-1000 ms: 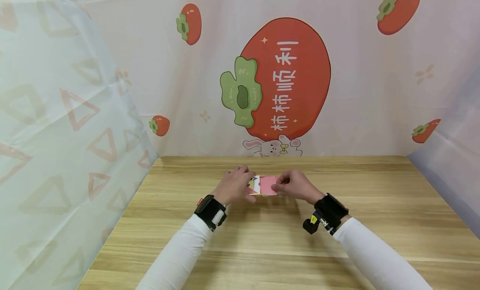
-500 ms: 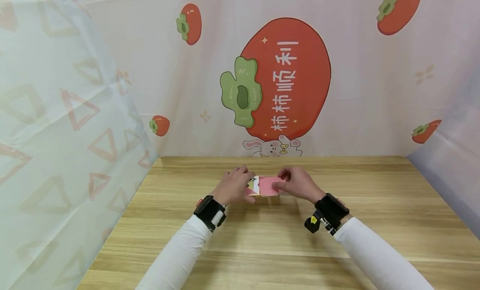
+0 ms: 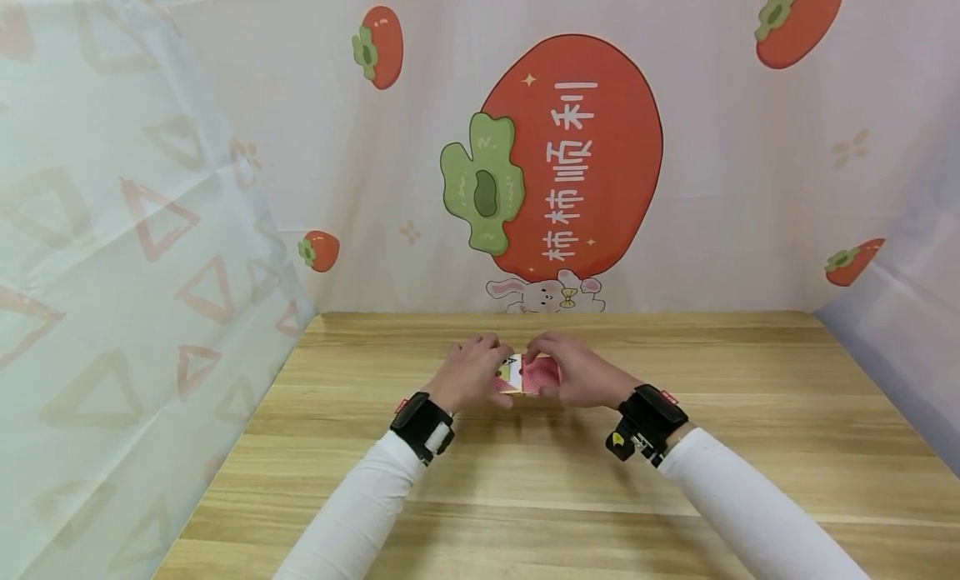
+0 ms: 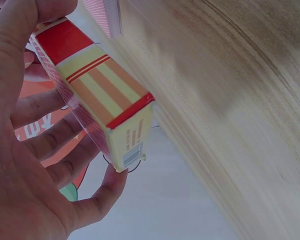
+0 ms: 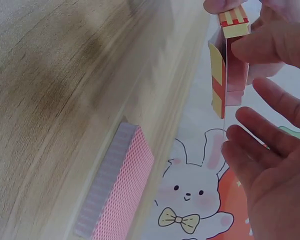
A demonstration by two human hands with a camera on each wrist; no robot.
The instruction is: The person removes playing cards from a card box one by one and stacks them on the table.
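Observation:
My left hand [image 3: 467, 373] holds a playing card box [image 3: 514, 375], thumb on one long side and fingers spread along the other. The box has a red patterned face with a white "A" label; its striped side shows in the left wrist view. My right hand [image 3: 588, 375] is at the box's right end. In the right wrist view its thumb touches the end, where a yellow and orange flap [image 5: 217, 82] stands out, while its fingers stay loosely bent and apart. A deck of pink-backed cards [image 5: 122, 187] lies close by on the table, hidden in the head view.
A wooden table [image 3: 525, 513] spans the work area. Behind it hangs a white cloth [image 3: 712, 188] printed with red persimmons and a rabbit, and another patterned cloth [image 3: 135, 255] covers the left side.
My right hand has left its pinch at the box's right end, shifted left, and now spans that end with thumb and fingers spread. The left hand keeps holding the box in nearly the same place.

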